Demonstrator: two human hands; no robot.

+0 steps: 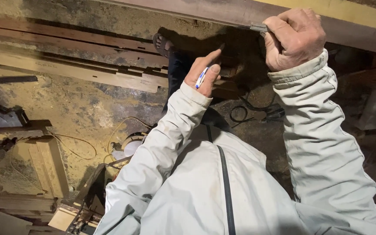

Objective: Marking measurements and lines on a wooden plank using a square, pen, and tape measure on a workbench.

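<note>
Overhead, from the head camera, the left hand (205,72) holds a blue and white pen (201,78), its fingers closed around the barrel and the forefinger stretched toward a long dark wooden beam (223,13). The right hand (293,38) is clenched on a small metal tool (258,28) whose tip touches the beam's lower edge. Both sleeves belong to a pale jacket (223,191). Below lie wooden planks (79,65) on a dusty floor (79,109), a black cable (251,111) near the right arm, and a sandalled foot (162,43).
</note>
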